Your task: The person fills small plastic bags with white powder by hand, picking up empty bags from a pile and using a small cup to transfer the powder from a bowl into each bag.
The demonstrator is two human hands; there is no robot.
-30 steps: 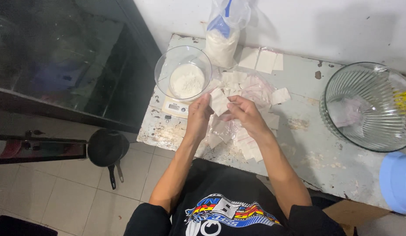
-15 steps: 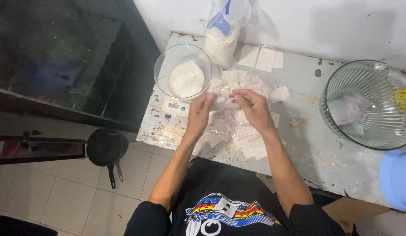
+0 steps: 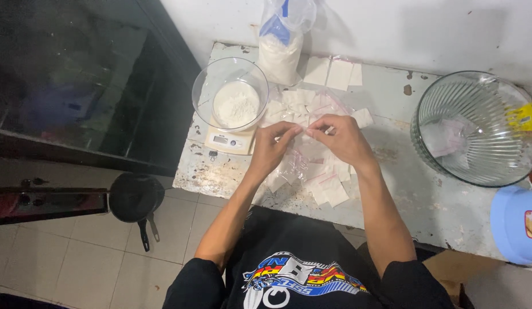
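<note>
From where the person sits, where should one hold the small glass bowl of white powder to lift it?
Grip the glass bowl by its bare rim, coming from above on the near-left side: it stands upright on the scale, and the powder bag crowds its far-right side.

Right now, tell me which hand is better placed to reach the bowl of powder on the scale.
Left. The left hand lies just beside the glass bowl of white powder; the right hand is farther off, across the small plastic bags.

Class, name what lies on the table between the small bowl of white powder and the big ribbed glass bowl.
Head view: a heap of small plastic bags and both hands, left hand and right hand.
</note>
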